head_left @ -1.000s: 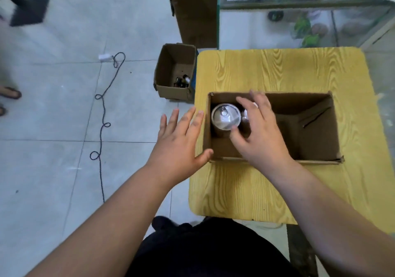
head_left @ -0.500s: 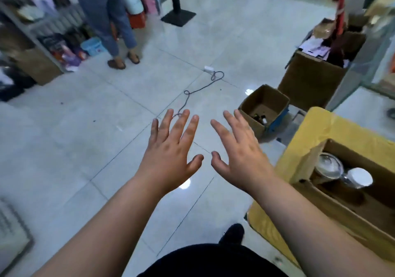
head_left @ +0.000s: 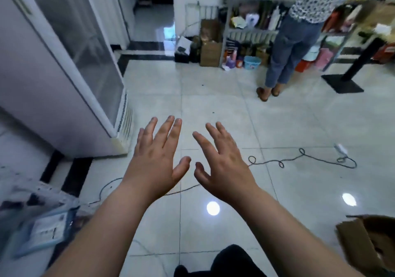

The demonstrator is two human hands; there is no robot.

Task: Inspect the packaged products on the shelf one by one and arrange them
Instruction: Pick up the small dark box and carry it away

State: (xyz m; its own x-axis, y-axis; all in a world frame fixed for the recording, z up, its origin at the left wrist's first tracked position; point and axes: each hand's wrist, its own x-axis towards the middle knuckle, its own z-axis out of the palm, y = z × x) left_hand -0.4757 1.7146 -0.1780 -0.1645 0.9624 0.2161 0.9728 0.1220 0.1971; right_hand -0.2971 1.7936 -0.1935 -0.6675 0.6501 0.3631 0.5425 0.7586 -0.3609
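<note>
My left hand (head_left: 157, 160) and my right hand (head_left: 224, 165) are stretched out side by side over the tiled floor, fingers spread and straight, holding nothing. A metal shelf (head_left: 252, 32) stocked with packaged goods stands at the far wall, well beyond both hands. At the lower left lie blurred packets (head_left: 40, 225) in blue and white wrapping. The box with the cans is out of view.
A glass-door fridge (head_left: 70, 67) stands at the left. A person in jeans (head_left: 292, 41) stands at the shelf. A black cable (head_left: 299, 159) snakes over the floor on the right. A cardboard box corner (head_left: 369, 240) shows at lower right, a black stand base (head_left: 342, 84) at upper right.
My right hand left the cans in the box on the yellow table. The view swung left across the floor, and both hands now hover spread and held out before me.
</note>
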